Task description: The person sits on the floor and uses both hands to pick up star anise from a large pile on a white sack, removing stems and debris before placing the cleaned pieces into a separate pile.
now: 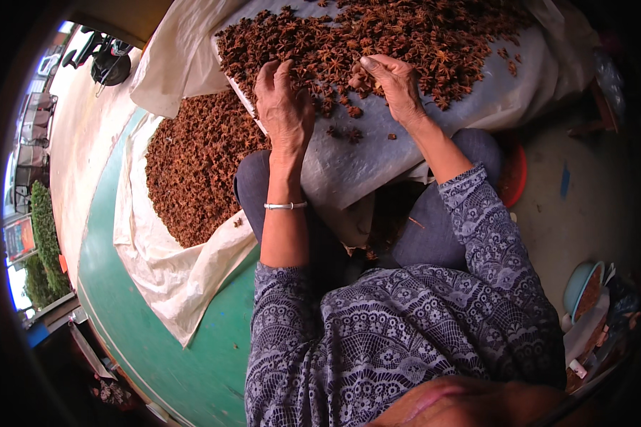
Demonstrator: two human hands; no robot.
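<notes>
Dark brown star anise [441, 43] is heaped on a translucent plastic sheet [356, 171] across a raised surface over my knees. My left hand [283, 107] is at the heap's near-left edge, its fingers bent and apart, with nothing visible between them. My right hand [392, 89], a little to the right over the near edge of the heap, has its thumb and curled fingers closed; what they hold, if anything, is too hidden to name. A few loose pieces [352, 134] lie on the plastic below the hands.
A larger pile [181, 171] rests lower left on a cream sheet [174, 285] over a green surface [121, 299]. A red basin [513, 174] sits right of my knee; a pale blue bowl [584, 285] is at lower right. Black objects [110, 64] stand upper left.
</notes>
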